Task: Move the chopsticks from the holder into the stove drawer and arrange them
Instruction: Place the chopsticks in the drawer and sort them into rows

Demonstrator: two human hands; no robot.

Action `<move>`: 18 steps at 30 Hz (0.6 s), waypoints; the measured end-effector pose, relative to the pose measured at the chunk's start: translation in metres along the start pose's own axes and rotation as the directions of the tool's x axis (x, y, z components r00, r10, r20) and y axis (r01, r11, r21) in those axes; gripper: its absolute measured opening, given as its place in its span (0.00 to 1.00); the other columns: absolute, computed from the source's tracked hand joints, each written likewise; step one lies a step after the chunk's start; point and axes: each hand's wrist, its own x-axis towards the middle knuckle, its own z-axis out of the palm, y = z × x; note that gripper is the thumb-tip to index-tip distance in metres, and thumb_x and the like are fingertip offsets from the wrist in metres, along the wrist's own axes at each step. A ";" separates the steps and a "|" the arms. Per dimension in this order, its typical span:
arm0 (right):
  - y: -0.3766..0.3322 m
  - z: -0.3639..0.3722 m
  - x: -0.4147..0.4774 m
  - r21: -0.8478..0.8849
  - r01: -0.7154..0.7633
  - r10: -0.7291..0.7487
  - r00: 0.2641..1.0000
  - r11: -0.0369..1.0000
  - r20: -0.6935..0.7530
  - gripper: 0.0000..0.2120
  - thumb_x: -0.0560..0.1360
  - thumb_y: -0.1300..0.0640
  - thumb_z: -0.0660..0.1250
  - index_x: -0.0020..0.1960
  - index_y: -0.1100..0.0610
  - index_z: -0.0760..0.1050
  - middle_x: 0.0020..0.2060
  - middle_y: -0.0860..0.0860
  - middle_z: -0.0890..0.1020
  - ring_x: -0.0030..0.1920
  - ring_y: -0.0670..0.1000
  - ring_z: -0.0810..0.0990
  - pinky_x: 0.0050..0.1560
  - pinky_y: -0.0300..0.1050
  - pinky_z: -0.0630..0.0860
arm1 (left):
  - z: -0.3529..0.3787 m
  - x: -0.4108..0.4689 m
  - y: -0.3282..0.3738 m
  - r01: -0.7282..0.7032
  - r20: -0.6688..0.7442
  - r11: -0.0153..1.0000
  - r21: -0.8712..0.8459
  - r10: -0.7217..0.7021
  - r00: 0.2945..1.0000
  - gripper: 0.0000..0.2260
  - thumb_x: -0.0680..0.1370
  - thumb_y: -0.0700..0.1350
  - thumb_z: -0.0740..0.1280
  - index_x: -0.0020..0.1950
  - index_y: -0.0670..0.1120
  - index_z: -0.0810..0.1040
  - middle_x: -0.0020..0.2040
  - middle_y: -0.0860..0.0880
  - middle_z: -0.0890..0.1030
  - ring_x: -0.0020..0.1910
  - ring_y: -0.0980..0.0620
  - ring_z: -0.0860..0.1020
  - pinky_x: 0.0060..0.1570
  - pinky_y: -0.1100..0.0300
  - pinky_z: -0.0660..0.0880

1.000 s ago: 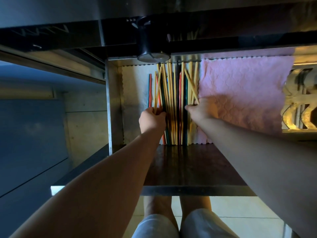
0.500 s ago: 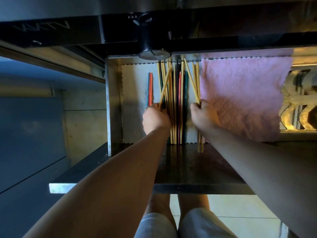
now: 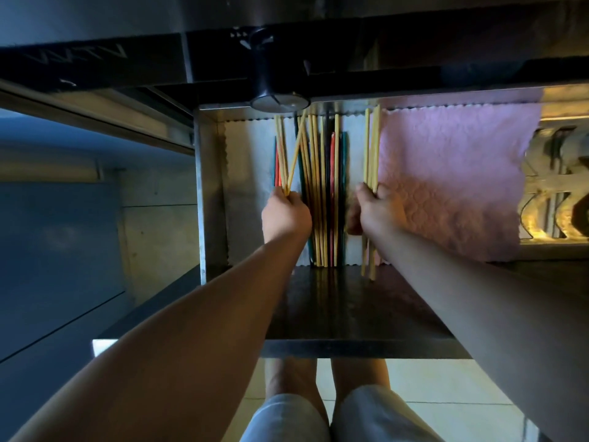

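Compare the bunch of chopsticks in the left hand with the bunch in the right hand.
The left hand grips its bunch near one end, so the sticks fan out and cross; the right hand holds its bunch mid-length, sticks parallel and close together. The left bunch sits over the pale liner by the red stick; the right bunch lies at the pink cloth's edge, its near ends overhanging the drawer front. Both are plain, light wood.

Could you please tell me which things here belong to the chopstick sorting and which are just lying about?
Part of the job: left hand, right hand, chopsticks, drawer.
Just lying about: pink cloth, black knob.
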 end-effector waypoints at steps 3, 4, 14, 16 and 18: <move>0.000 -0.001 0.001 -0.029 -0.065 0.065 0.998 0.997 0.020 0.12 0.81 0.48 0.58 0.40 0.49 0.70 0.31 0.48 0.75 0.29 0.48 0.74 0.35 0.46 0.73 | 0.004 -0.002 0.000 -0.004 0.034 0.994 -0.109 0.008 0.999 0.07 0.82 0.45 0.57 0.54 0.47 0.74 0.46 0.47 0.80 0.46 0.45 0.80 0.47 0.51 0.79; 0.000 -0.001 0.002 -0.053 -0.064 0.065 0.998 0.997 0.011 0.13 0.80 0.45 0.59 0.39 0.49 0.71 0.31 0.47 0.75 0.30 0.48 0.73 0.35 0.47 0.72 | 0.006 -0.003 0.001 0.002 0.042 0.991 -0.131 0.003 0.999 0.07 0.82 0.46 0.59 0.53 0.47 0.76 0.45 0.47 0.80 0.45 0.45 0.80 0.45 0.52 0.79; 0.000 -0.004 -0.006 0.014 -0.002 0.002 0.999 1.000 0.034 0.14 0.80 0.46 0.60 0.45 0.55 0.76 0.27 0.47 0.71 0.25 0.47 0.69 0.24 0.38 0.65 | 0.014 -0.004 0.003 0.006 -0.040 1.000 -0.021 -0.007 0.999 0.09 0.79 0.50 0.66 0.56 0.50 0.79 0.46 0.48 0.81 0.44 0.47 0.81 0.46 0.52 0.81; -0.001 -0.005 -0.009 0.024 0.003 -0.004 0.999 1.000 0.037 0.14 0.80 0.47 0.60 0.47 0.56 0.76 0.28 0.47 0.70 0.25 0.46 0.68 0.24 0.37 0.64 | 0.016 -0.005 0.004 0.010 -0.041 1.000 -0.022 -0.011 0.999 0.10 0.79 0.49 0.66 0.59 0.50 0.78 0.48 0.47 0.82 0.46 0.47 0.81 0.49 0.50 0.81; -0.001 -0.005 -0.010 0.020 0.012 -0.013 0.999 1.000 0.041 0.13 0.80 0.48 0.60 0.48 0.57 0.76 0.28 0.48 0.71 0.25 0.46 0.69 0.23 0.36 0.64 | 0.018 -0.005 0.004 0.038 -0.055 0.998 -0.048 -0.041 0.998 0.13 0.78 0.48 0.67 0.62 0.48 0.77 0.52 0.47 0.82 0.49 0.47 0.81 0.51 0.51 0.80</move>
